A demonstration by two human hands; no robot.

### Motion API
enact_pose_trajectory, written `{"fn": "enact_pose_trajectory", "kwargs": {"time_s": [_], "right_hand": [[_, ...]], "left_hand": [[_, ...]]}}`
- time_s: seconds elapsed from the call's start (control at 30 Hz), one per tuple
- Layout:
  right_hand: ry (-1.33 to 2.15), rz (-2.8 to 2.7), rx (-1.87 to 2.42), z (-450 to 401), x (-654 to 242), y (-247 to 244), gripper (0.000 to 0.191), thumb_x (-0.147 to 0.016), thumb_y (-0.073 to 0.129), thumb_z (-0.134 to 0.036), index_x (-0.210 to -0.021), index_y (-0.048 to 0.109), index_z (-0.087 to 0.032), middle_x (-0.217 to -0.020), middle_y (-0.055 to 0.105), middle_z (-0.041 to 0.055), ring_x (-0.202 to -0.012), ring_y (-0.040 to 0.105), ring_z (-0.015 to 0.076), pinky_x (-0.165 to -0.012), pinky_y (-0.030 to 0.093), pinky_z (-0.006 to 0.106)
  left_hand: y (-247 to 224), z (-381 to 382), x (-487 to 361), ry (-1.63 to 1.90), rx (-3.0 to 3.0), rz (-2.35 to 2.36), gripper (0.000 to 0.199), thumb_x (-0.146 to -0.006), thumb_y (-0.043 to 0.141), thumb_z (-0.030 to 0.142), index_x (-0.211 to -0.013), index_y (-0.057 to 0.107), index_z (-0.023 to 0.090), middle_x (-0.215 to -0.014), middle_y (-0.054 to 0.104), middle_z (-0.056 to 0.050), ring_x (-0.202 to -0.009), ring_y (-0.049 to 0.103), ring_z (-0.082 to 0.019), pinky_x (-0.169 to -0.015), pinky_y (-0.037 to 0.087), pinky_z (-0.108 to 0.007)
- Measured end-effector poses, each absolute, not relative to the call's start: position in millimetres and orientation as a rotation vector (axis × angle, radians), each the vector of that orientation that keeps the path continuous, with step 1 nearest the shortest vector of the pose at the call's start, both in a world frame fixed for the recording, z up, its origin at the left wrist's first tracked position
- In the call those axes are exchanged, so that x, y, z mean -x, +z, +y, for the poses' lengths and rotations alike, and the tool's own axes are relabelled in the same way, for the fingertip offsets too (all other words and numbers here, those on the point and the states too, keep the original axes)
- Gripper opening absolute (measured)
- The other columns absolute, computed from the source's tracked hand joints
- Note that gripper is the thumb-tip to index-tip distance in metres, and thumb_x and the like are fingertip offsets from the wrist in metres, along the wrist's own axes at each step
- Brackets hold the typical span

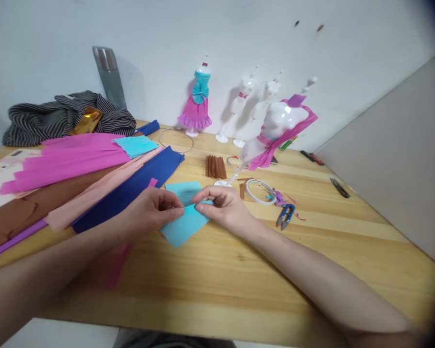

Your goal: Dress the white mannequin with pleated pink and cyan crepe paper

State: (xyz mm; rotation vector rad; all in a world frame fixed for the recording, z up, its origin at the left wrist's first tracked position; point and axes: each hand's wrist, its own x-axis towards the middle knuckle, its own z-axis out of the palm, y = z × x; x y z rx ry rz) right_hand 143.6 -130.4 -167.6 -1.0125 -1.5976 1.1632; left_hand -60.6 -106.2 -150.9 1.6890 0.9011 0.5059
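Observation:
Both hands pinch a piece of light blue crepe paper above the middle of the wooden table. My left hand is closed on its left side, thumb against the fingers. On the other side my right hand grips the same edge between thumb and fingertips. Part of the paper rises behind the fingers, and the rest hangs toward me. A pink strip lies partly under my left forearm. Just beyond my right hand stands a small white dress-form mannequin draped with pink paper, its stand slanting in view.
Coloured crepe paper sheets spread across the left. A pleated brown piece, a tape roll and blue thread snips lie beyond and right. A dressed mannequin, a bottle and striped cloth stand or lie along the wall.

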Motion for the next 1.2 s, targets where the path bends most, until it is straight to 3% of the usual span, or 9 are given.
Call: {"fn": "enact_pose_trajectory", "kwargs": {"time_s": [0.27,0.4,0.53,0.67,0.83,1.03,1.2], "right_hand": [[1.092,-1.548,1.04,-130,-144,-167,0.012,-0.069,0.073,-0.028,-0.073,0.069,-0.018,-0.064,0.064,-0.0002,-0.055,0.053,0.0106,-0.051,0.039,0.023],[1.108,-1.481,1.039,-128,-145,-168,0.013,-0.068,0.074,-0.029,-0.073,0.069,-0.019,-0.064,0.064,-0.0003,-0.055,0.054,0.0111,-0.051,0.04,0.023],[1.125,-1.426,1.036,-126,-146,-168,0.013,-0.067,0.075,-0.028,-0.072,0.069,-0.019,-0.063,0.065,-0.0007,-0.054,0.055,0.0108,-0.051,0.041,0.023],[1.104,-1.438,1.058,-127,-145,-168,0.012,-0.066,0.074,-0.027,-0.073,0.07,-0.018,-0.063,0.065,-0.0005,-0.055,0.055,0.0108,-0.052,0.042,0.023],[1.097,-1.469,1.042,-131,-142,-167,0.01,-0.068,0.072,-0.025,-0.075,0.069,-0.018,-0.067,0.066,-0.0001,-0.057,0.056,0.0108,-0.052,0.042,0.023],[1.102,-1.496,1.015,-134,-141,-167,0.012,-0.07,0.071,-0.026,-0.078,0.067,-0.019,-0.066,0.064,-0.0006,-0.057,0.055,0.0111,-0.052,0.041,0.023],[1.101,-1.523,0.98,-134,-141,-169,0.012,-0.073,0.07,-0.027,-0.08,0.065,-0.019,-0.066,0.062,-0.0011,-0.057,0.054,0.0109,-0.052,0.04,0.023]], "left_hand": [[-127,-81,83,0.214,-1.75,0.915,0.015,-0.068,0.067,0.029,-0.066,0.065,0.014,-0.055,0.061,0.001,-0.052,0.057,-0.012,-0.051,0.044,-0.021],[-113,-66,102,0.19,-1.915,1.005,0.01,-0.069,0.065,0.026,-0.068,0.068,0.016,-0.055,0.062,0.001,-0.052,0.057,-0.012,-0.051,0.043,-0.019],[-108,-61,107,0.403,-1.978,1.095,0.018,-0.07,0.065,0.035,-0.066,0.069,0.017,-0.051,0.058,0.002,-0.049,0.053,-0.011,-0.047,0.039,-0.019],[-116,-77,89,0.669,-2.07,1.026,0.027,-0.076,0.06,0.04,-0.08,0.073,0.017,-0.074,0.069,-0.002,-0.069,0.06,-0.015,-0.062,0.045,-0.022],[-139,-103,63,0.691,-1.748,0.977,0.043,-0.062,0.074,0.037,-0.099,0.071,0.015,-0.092,0.072,-0.006,-0.079,0.063,-0.019,-0.07,0.049,-0.028],[-150,-110,54,0.705,-1.373,0.896,0.025,-0.06,0.073,0.025,-0.081,0.071,0.014,-0.064,0.066,0.001,-0.057,0.056,-0.011,-0.053,0.041,-0.021],[-146,-110,54,0.756,-1.33,0.971,0.023,-0.056,0.072,0.02,-0.078,0.07,0.013,-0.056,0.062,0.004,-0.051,0.052,-0.008,-0.049,0.036,-0.019]]}}
